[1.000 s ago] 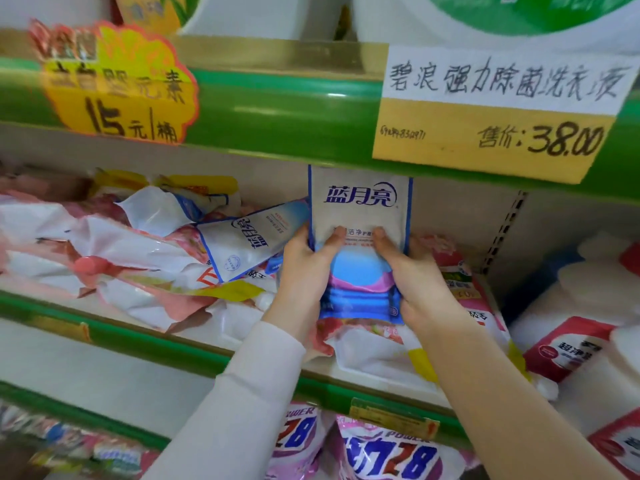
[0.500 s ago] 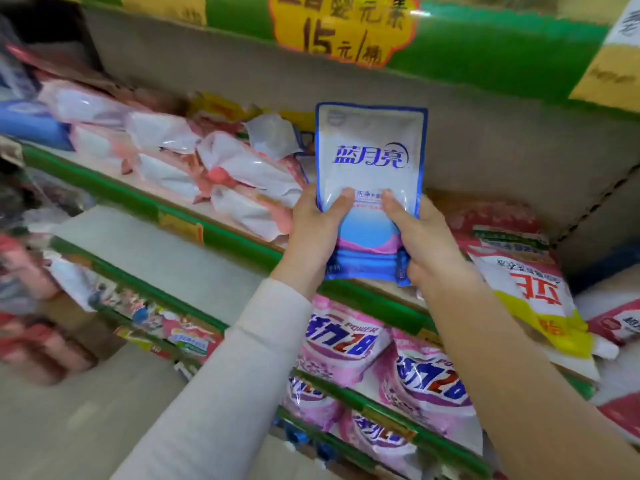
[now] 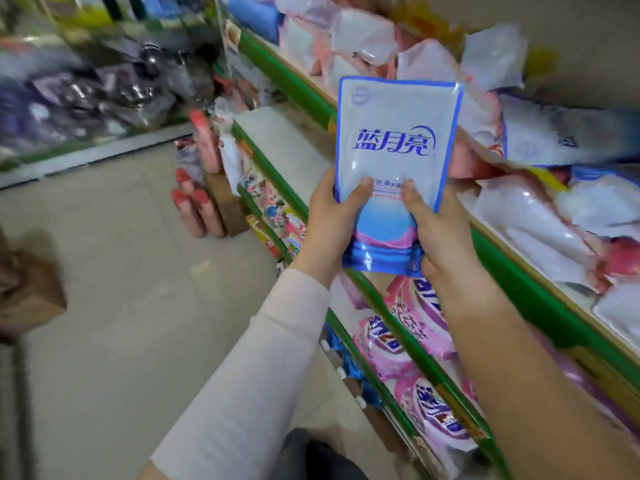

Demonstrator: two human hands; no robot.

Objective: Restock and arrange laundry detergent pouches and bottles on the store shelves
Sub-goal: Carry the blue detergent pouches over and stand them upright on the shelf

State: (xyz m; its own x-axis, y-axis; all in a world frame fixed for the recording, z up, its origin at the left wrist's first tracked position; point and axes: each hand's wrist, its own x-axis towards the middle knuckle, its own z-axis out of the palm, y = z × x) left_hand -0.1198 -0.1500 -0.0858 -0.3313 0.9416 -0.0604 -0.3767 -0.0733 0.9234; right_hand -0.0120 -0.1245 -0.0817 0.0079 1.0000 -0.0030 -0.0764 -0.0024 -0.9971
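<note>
I hold a white and blue detergent pouch (image 3: 398,140) upright in front of the shelves, clear of them. My left hand (image 3: 329,220) grips its lower left edge, thumb on the front. My right hand (image 3: 440,233) grips its lower right edge and bottom corner. Behind the pouch, a green-edged shelf (image 3: 512,258) carries a loose heap of white and pink pouches (image 3: 540,216). On the shelf below lie pink and purple detergent bags (image 3: 412,327).
Pink-capped bottles (image 3: 204,202) and a brown box stand on the tiled floor (image 3: 114,271) at the shelf's far end. A cardboard box (image 3: 31,292) sits at the left. Another stocked shelf (image 3: 86,98) lines the far side, blurred.
Both hands have drawn the pouch out of the shelf and back toward me. My view has swung left and down, so the aisle floor now shows.
</note>
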